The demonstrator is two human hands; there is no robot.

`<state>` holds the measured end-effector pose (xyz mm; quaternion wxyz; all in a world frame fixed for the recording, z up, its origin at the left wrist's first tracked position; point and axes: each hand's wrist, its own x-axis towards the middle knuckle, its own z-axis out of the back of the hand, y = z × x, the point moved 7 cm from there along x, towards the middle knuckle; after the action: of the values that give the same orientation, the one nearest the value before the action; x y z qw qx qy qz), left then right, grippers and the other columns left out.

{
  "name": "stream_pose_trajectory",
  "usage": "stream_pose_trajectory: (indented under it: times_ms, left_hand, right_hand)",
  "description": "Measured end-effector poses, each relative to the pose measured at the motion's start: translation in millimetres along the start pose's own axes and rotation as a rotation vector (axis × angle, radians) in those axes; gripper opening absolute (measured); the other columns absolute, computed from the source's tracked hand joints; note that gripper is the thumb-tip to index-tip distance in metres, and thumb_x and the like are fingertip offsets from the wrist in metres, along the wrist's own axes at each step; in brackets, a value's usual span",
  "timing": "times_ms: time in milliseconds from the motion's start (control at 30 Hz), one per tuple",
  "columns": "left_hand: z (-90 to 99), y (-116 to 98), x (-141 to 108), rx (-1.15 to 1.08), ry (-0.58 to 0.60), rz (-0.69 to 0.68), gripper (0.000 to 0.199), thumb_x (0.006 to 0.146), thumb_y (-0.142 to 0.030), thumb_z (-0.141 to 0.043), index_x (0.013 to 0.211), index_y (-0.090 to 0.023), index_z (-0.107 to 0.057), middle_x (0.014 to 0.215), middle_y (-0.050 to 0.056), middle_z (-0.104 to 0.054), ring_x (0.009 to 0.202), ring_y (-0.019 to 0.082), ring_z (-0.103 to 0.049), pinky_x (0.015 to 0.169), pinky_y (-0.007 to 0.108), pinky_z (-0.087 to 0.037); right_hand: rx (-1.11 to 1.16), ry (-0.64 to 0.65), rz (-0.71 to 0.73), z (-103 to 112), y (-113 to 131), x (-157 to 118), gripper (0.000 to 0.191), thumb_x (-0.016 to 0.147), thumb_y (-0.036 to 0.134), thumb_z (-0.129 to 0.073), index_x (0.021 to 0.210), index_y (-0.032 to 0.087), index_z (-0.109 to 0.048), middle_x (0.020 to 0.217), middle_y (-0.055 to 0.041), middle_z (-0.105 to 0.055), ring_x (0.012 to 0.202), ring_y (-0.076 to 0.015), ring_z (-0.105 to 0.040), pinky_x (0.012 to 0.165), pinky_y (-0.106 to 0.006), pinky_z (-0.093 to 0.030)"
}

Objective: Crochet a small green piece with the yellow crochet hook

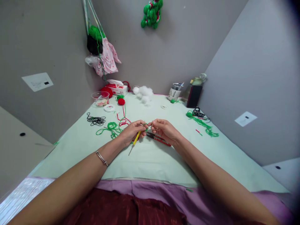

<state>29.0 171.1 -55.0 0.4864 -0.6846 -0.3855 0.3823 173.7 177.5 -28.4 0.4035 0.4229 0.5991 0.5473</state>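
Note:
My left hand (133,132) is closed around a yellow-handled crochet hook (137,137), whose thin metal end points down toward the table. A small bit of green yarn (145,126) shows at the fingertips of this hand. Close beside it on the right, my right hand (163,129) has its thumb and forefinger pinched together; what they hold is too small to make out. Red-handled snips (161,141) lie on the table just under my right hand, with their dark blades toward the left hand.
Green yarn (112,126), black cord (96,120) and red strands lie left. Behind are a clear bowl (100,102), tissue box (119,89), white stuffing (144,93), a pen tin (174,92) and a dark phone (194,96). More green yarn (211,130) lies right.

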Motion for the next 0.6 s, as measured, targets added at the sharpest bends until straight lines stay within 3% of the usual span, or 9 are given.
stream_pose_trajectory:
  times_ms: [167,367,533,600]
  left_hand:
    - [0.5,-4,-2,0.046,0.004,-0.001,0.016,0.075,-0.028,-0.082,0.082,-0.016,-0.073,0.066,0.003,-0.071,0.057,0.013,-0.067,0.052,0.020,-0.047]
    - [0.9,-8,-6,0.049,-0.030,-0.005,0.016,0.078,-0.030,-0.084,0.079,-0.017,-0.075,0.065,0.001,-0.068,0.054,0.012,-0.061,0.049,0.021,-0.045]
    - [4.6,-6,-6,-0.009,-0.049,0.002,0.031,0.076,-0.042,-0.089,0.081,-0.014,-0.075,0.068,0.003,-0.068,0.056,0.012,-0.062,0.048,0.020,-0.045]
    - [5.8,-5,-5,-0.040,-0.048,0.006,0.036,0.073,-0.043,-0.092,0.080,-0.014,-0.073,0.069,0.003,-0.068,0.058,0.012,-0.063,0.052,0.020,-0.048]
  right_hand:
    - [-0.067,-0.043,0.014,3,0,-1,0.050,0.065,0.063,-0.087,0.074,0.018,-0.067,0.075,-0.0023,-0.068,0.064,-0.0117,-0.057,0.061,-0.027,-0.049]
    - [-0.339,-0.093,0.143,1,9,-4,0.047,0.084,0.065,-0.071,0.075,0.019,-0.067,0.065,0.0013,-0.060,0.059,-0.0126,-0.049,0.060,-0.029,-0.044]
    - [-0.692,-0.122,0.356,-13,21,-18,0.017,0.095,0.031,-0.064,0.087,0.020,-0.074,0.087,-0.0036,-0.063,0.075,-0.0161,-0.055,0.073,-0.030,-0.044]
    - [-0.816,-0.101,0.422,-20,23,-23,0.015,0.096,0.021,-0.060,0.091,0.021,-0.075,0.095,-0.0054,-0.064,0.080,-0.0166,-0.057,0.075,-0.030,-0.043]
